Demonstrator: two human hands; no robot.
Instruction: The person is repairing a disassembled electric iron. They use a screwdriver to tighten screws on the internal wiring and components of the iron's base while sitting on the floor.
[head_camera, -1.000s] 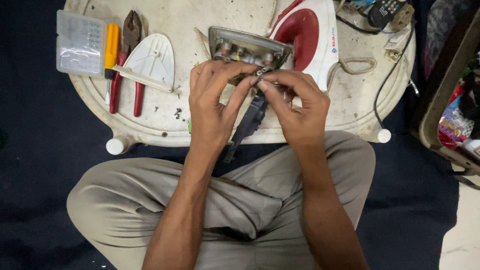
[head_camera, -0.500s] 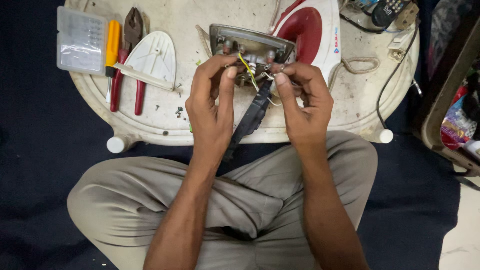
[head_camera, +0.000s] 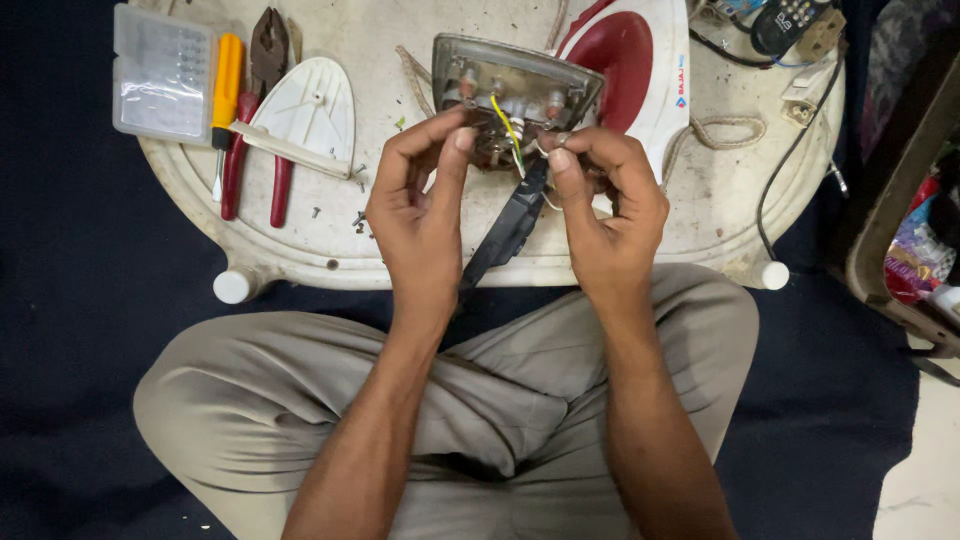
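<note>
The black cord sleeve (head_camera: 512, 228) runs up from the lap between both hands, long axis tilted slightly right, ending at the opened iron base (head_camera: 515, 85) on the white table (head_camera: 640, 240). Right hand (head_camera: 605, 205) fingers are pinched on thin wires beside the sleeve's top. Left hand (head_camera: 420, 205) fingertips are pinched together just left of the yellow wire (head_camera: 508, 128); what they hold cannot be told.

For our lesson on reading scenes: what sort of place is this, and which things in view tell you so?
Probably an informal repair spot at floor level: an opened red and white clothes iron stands on a low white table, with red-handled pliers and a clear parts box beside it.
</note>
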